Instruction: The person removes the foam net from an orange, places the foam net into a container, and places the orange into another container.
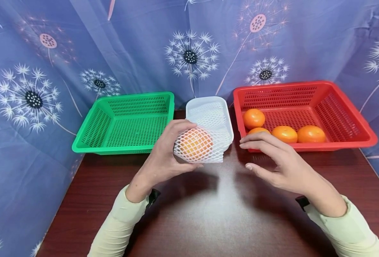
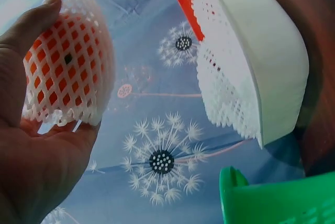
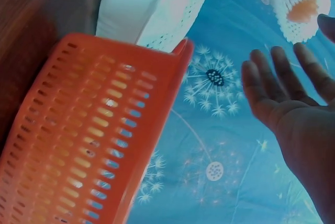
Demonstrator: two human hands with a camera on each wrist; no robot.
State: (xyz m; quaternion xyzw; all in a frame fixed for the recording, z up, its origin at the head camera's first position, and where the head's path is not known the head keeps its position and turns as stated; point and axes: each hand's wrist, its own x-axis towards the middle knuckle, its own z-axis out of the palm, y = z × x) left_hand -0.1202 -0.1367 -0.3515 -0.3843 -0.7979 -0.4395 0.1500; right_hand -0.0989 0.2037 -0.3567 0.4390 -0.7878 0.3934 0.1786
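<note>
My left hand point(image 1: 163, 153) grips an orange point(image 1: 195, 143) wrapped in a white foam net sleeve point(image 1: 217, 151), held above the table in front of the white tray. In the left wrist view the thumb and fingers curl round the netted orange point(image 2: 65, 69), and the sleeve extends past the fruit. To the right, my right hand point(image 1: 281, 164) is apart from the fruit, holding nothing, its fingers spread and slightly bent near the red basket's front left corner. The right wrist view shows these fingers point(image 3: 280, 75) reaching toward the sleeve with a gap between.
A white tray point(image 1: 189, 103) with foam net sleeves point(image 1: 208, 112) stands at the back centre. On its left is a green basket point(image 1: 122, 151); on its right, a red basket point(image 1: 337, 144) holds several oranges point(image 1: 311, 134). Behind them hangs a blue dandelion-print cloth point(image 1: 138, 46).
</note>
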